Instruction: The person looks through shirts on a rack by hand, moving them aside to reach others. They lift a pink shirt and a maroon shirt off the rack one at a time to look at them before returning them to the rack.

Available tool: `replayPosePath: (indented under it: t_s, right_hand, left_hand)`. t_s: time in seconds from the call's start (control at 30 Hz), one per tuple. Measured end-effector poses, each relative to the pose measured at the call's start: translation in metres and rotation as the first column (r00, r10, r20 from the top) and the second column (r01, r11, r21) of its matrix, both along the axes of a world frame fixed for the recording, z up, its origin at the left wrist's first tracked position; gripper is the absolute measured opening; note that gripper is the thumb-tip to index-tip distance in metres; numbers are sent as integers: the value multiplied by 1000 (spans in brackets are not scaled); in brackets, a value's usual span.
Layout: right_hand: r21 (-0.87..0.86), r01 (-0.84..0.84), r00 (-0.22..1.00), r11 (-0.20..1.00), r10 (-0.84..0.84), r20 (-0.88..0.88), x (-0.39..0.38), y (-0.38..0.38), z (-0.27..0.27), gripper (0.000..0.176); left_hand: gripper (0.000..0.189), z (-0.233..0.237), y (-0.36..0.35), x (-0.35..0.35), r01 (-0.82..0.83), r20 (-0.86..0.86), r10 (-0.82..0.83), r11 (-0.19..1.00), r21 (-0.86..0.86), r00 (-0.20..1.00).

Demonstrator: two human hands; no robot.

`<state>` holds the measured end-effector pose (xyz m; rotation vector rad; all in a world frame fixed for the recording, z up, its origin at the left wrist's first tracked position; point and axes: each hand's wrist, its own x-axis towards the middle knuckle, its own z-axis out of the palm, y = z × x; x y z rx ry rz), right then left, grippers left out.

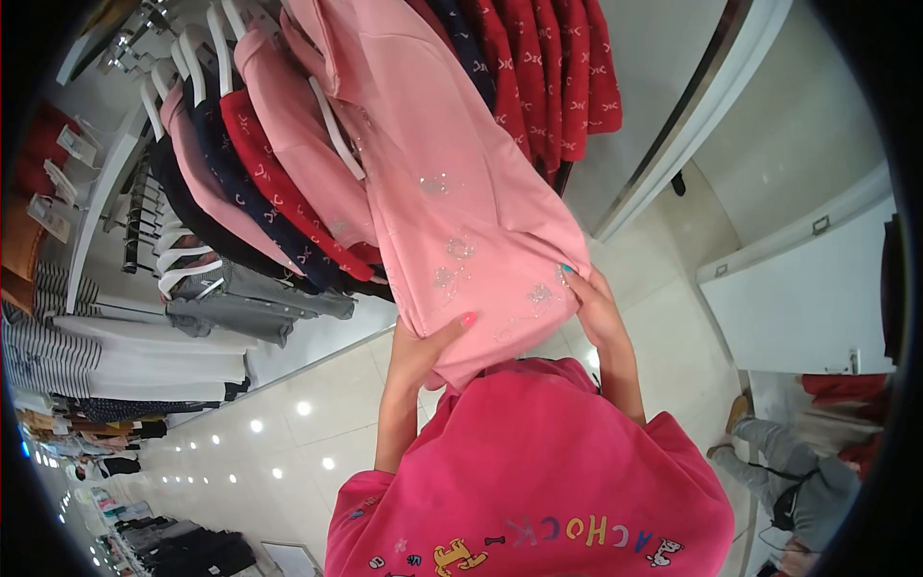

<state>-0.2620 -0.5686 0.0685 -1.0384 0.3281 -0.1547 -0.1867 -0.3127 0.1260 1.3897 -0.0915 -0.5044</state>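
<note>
**Figure.** Two bare hands at the lower hem of a hanging garment, seen from above.

We begin at the fingers. The thumb of the left hand, its nail painted pink, lies flat on the front of a light pink garment of soft cloth sewn with small glittering motifs. The other fingers of that hand pass behind the cloth and are hidden, so the hem is pinched between thumb and fingers. The right hand closes on the opposite lower corner. One fingertip with a blue nail rests on the front face, and the rest curl round the edge. Both hands thus grip the fabric, which spans the gap between them and rises away from the fingers.

Above the hands, we follow the garment up to a white plastic hanger on a crowded rail. Just beside it hang paler pink tops, red tops with a small white pattern and a navy top with the same pattern. A second group of red patterned tops hangs behind.

Below the rail, grey folded clothes lie on a white shelf. A glossy cream tiled floor reflects ceiling lights.

Nearest the camera we see the person's own bright pink sweatshirt with coloured letters. At the lower right, well apart, is another person in grey trousers, beside a white cabinet.
</note>
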Motion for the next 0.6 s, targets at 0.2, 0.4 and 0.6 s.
replayPosePath:
  t_s: [0.2,0.4,0.6]
  right_hand:
    - [-268,-284,957,921,254,-142,-8,2,23,52]
    - [-251,-300,947,920,254,-198,-8,1,12,36]
    - [-312,-71,995,947,43,-94,-6,-11,11,29]
  left_hand:
    - [47,0,8,-1,-37,-11,37,997,62,999]
    - [44,-9,22,0,-60,0,61,994,88,998]
    - [41,-19,34,7,-126,94,109,972,199,990]
